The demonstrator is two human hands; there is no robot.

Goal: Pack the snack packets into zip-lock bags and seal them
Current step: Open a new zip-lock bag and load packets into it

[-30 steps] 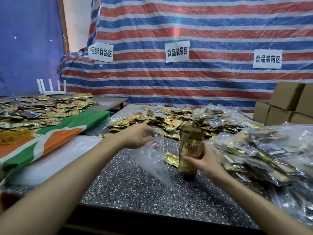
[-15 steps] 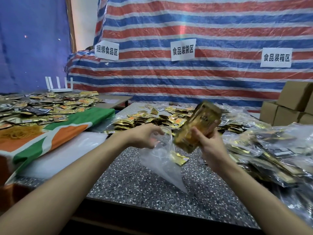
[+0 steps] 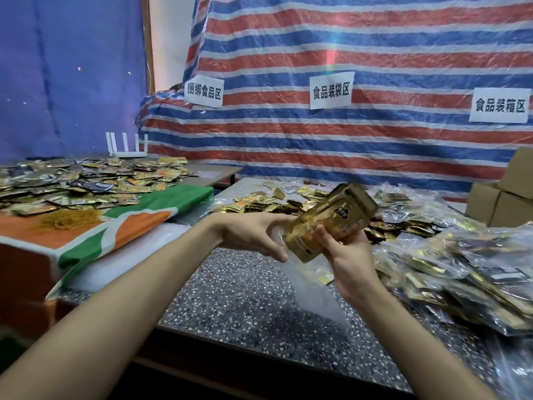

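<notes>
The speckled surface [image 3: 245,298] lay beneath the zip-lock bag [image 3: 313,293], which hung limp above it. To the right of the bag rose the heap of filled bags [image 3: 461,269], and beyond the bag the loose snack packets [image 3: 274,202] lay spread. The bag itself was thin clear film and blurred, so I could not tell how wide its mouth stood.

Just above that mouth was the stack of snack packets [image 3: 331,223], tilted with its lower end toward the bag. My right hand [image 3: 344,255] clamped it, thumb on the near face and the rest wrapped behind. My left hand [image 3: 251,235] was at the bag's upper edge, its fingers [image 3: 274,252] closed on the film, as far as I could tell.

I judged the stack light but slick. Its foil sleeves would slide over one another, so it wanted squeezing across the middle, flat faces pinched. The bag would be floppy and clingy, best taken by the stiffer zip rim to keep the mouth spread.
</notes>
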